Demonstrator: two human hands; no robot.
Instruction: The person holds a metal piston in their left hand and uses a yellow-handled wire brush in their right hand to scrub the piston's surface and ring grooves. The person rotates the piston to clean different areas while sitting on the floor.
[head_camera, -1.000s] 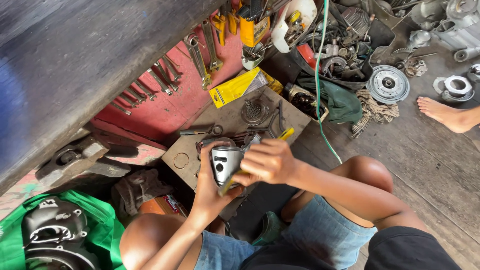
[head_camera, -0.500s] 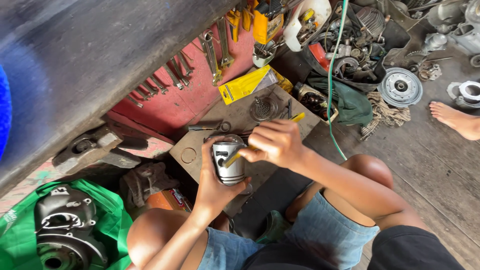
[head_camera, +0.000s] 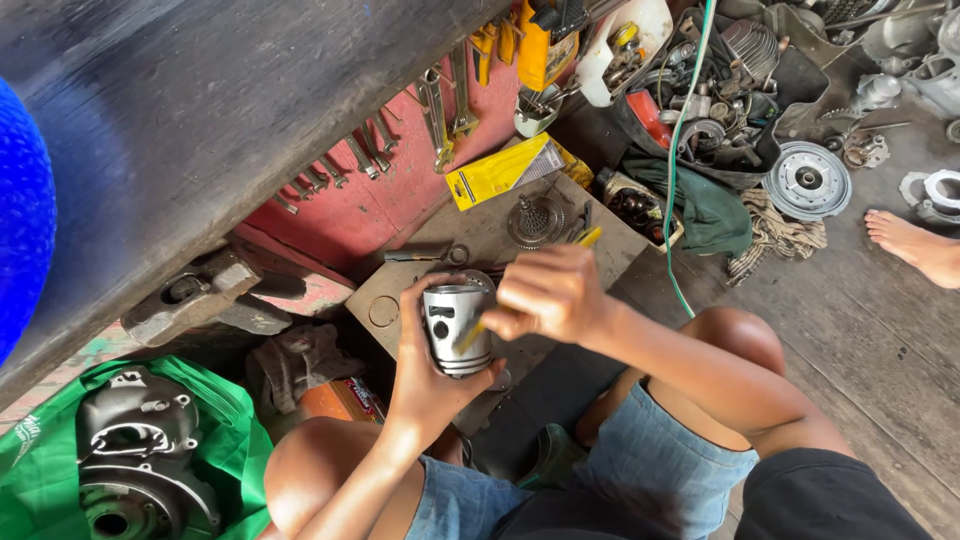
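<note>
Both hands work over a low brown tabletop (head_camera: 420, 290): the left hand (head_camera: 425, 375) cups a silver cylindrical metal piston (head_camera: 456, 328) upright, steadying it, while the right hand (head_camera: 545, 293) pinches a thin yellow-handled tool (head_camera: 583, 238), apparently probing its side.

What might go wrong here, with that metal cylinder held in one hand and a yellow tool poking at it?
1. The yellow-handled tool in the right hand might slip off the piston and jab the left hand gripping it.
2. The piston is held in the air above the wooden board, so it may drop if the grip loosens.
3. A bare foot rests near loose metal parts on the floor.
</note>
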